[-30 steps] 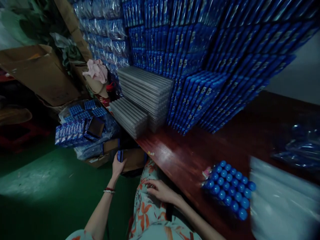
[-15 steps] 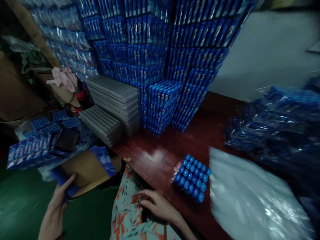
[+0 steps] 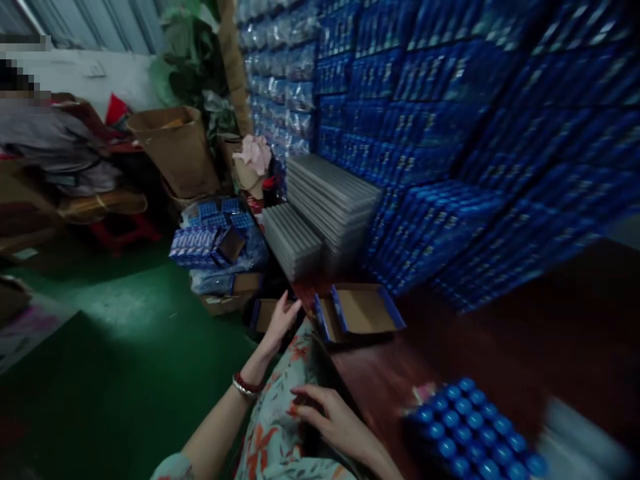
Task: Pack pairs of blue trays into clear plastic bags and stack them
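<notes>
Left hand (image 3: 280, 323) is out over the counter's near edge, fingers spread, thumb apart, nothing seen between them. It's just above/beside a low open carton (image 3: 264, 312) sitting below the counter (image 3: 373, 373); too dark and blurred there to say whether it touches. Right hand (image 3: 340, 421) hangs over the lap of the floral garment (image 3: 265, 427), fingers loosely bent, thumb clear of the forefinger, no item visible in it.

Two open blue-edged cartons (image 3: 370, 310) are on the counter at its near edge, right of the left hand, overlapping, brown insides facing up. Nearer and to the right: block of blue-capped items (image 3: 467, 420) in rows, pale plastic bag (image 3: 580, 443) beyond it. Behind the cartons: grey ribbed stacks (image 3: 333, 193), then a wall of blue packs (image 3: 440, 227). Left on the green floor (image 3: 115, 307): pile with blue printed boxes (image 3: 197, 247) on top. Co-worker in grey (image 3: 65, 140) far left, seated
</notes>
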The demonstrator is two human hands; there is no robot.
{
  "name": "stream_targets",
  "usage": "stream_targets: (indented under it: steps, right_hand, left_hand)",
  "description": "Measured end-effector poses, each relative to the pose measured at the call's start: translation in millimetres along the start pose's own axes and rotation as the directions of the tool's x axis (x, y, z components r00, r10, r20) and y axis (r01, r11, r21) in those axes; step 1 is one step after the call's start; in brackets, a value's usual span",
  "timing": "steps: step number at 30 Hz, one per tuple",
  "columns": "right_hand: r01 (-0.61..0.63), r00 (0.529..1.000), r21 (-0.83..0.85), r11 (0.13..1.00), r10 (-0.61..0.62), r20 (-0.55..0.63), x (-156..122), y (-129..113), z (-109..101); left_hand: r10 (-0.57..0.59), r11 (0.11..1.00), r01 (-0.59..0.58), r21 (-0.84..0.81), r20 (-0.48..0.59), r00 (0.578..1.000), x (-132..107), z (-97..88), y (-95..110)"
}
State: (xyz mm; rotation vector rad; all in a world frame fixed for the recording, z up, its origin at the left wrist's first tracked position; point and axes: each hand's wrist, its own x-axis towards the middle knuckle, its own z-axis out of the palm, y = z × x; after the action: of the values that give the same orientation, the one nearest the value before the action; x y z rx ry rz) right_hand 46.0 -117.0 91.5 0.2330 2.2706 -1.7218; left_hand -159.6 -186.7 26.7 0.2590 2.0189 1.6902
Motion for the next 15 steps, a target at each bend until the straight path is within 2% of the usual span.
stream_targets:
  steps: [1, 3, 5, 8, 10, 12, 15]
  right_hand:
    - [0.026, 0.999, 0.002, 1.0, -0.026, 0.023, 16.8, -5.1, 0.2]
    - [0.078, 0.996, 0.036, 0.996, -0.08, 0.041, 56.5, -15.6, 0.3]
    - [0.102, 0.994, 0.101, 0.99, -0.104, 0.018, 103.1, -24.7, 1.0]
    - [0.089, 0.996, 0.199, 0.976, -0.085, -0.031, 182.7, -35.4, 4.5]
    - [0.075, 0.997, 0.221, 0.972, -0.067, -0.047, 239.6, -42.3, 7.3]
    - [0.049, 0.998, 0.213, 0.976, -0.038, -0.053, 297.7, -50.2, 9.3]
    - [-0.019, 0.996, 0.2, 0.98, 0.036, -0.08, 383.9, -63.4, 11.3]
  left_hand:
    - [-0.04, 0.997, 0.032, -0.069, -0.114, 0.993, 8.7, -30.0, -5.1]
    - [-0.124, 0.98, 0.061, -0.191, -0.34, 0.932, 31.4, -94.8, -15.3]
    - [-0.176, 0.97, 0.065, -0.235, -0.487, 0.856, 60.4, -160.3, -23.9]
    - [-0.217, 0.968, 0.072, -0.242, -0.648, 0.73, 109.2, -249.8, -30.5]
    - [-0.23, 0.968, 0.075, -0.238, -0.732, 0.642, 140.9, -300.1, -30.6]
    - [-0.231, 0.971, 0.078, -0.228, -0.787, 0.572, 170.1, -342.7, -28.5]
    - [-0.215, 0.976, 0.083, -0.202, -0.822, 0.527, 209.1, -393.3, -25.8]
